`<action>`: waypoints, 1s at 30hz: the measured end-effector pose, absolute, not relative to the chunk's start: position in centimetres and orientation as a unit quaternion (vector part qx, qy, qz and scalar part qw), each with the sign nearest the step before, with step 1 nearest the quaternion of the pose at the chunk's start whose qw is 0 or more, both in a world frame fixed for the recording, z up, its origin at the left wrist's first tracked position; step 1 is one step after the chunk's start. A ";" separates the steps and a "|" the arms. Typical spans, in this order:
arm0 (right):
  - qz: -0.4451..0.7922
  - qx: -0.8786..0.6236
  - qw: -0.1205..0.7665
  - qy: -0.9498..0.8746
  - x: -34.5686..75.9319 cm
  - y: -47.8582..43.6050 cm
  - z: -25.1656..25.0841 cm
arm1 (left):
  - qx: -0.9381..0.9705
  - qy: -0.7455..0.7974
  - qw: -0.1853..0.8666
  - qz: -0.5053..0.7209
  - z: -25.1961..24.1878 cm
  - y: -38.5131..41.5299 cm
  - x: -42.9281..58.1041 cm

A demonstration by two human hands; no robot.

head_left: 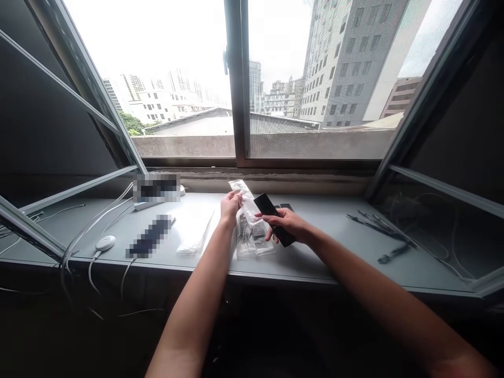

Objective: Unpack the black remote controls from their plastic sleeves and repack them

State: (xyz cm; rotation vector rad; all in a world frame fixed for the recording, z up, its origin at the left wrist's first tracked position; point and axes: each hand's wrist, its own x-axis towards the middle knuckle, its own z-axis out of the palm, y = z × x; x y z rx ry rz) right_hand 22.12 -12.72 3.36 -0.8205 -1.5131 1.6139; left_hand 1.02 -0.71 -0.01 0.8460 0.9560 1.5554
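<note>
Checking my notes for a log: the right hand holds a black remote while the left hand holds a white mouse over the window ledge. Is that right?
Not quite. The head view shows the left hand holding a clear plastic bag, not the white mouse, which lies off to the left. The right hand does hold the black remote over the ledge.

Both arms bare, no sleeves in view. Left forearm (pixel 200 294) enters from bottom centre-left and runs up steeply to a fairly straight left wrist (pixel 227 226). Left hand (pixel 230 207) is raised, back toward the camera, fingers (pixel 237 195) curled in a pinch. Right forearm (pixel 366 278) comes in on a long diagonal from the bottom-right corner, with the right wrist (pixel 309 233) low and nearly level. Right hand (pixel 285 223) is palm down and closed in a grip, fingers (pixel 264 214) pointing left. Hands are near each other, not touching.
</note>
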 end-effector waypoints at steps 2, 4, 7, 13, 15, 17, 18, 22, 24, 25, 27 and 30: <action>0.626 -0.321 0.396 -0.590 22.3 -12.6 3.2 | 0.353 0.431 0.482 0.676 0.8 -1.3 0.4; 0.624 -0.319 0.403 -0.589 22.4 -12.5 3.1 | 0.380 0.452 0.448 0.671 2.1 -1.9 -1.0; 0.627 -0.313 0.400 -0.590 22.5 -12.6 3.1 | 0.504 0.478 0.402 0.596 4.2 -2.7 -4.7; 0.645 -0.312 0.359 -0.598 22.4 -12.6 2.9 | 0.605 0.636 0.240 0.415 5.0 -2.8 -13.9; 0.650 -0.309 0.351 -0.599 22.4 -12.5 2.7 | 0.605 0.677 0.230 0.350 4.4 -2.8 -15.8; 0.649 -0.310 0.349 -0.600 22.5 -12.4 2.5 | 0.616 0.708 0.202 0.281 3.8 -2.8 -16.6; 0.648 -0.310 0.350 -0.601 22.5 -12.4 2.5 | 0.625 0.722 0.166 0.245 3.5 -2.9 -16.8; 0.643 -0.311 0.352 -0.605 22.6 -12.3 2.5 | 0.613 0.777 0.054 0.135 3.2 -3.8 -16.1; 0.642 -0.309 0.353 -0.607 22.6 -12.3 2.5 | 0.612 0.780 0.069 0.112 3.3 -4.4 -15.5; 0.641 -0.308 0.353 -0.608 22.6 -12.3 2.5 | 0.619 0.774 0.078 0.105 3.5 -4.6 -15.1; 0.640 -0.306 0.352 -0.610 22.6 -12.3 2.5 | 0.636 0.762 0.087 0.087 3.8 -5.1 -14.6; 0.643 -0.302 0.355 -0.608 22.5 -12.3 2.5 | 0.659 0.745 0.095 0.050 4.1 -5.6 -14.4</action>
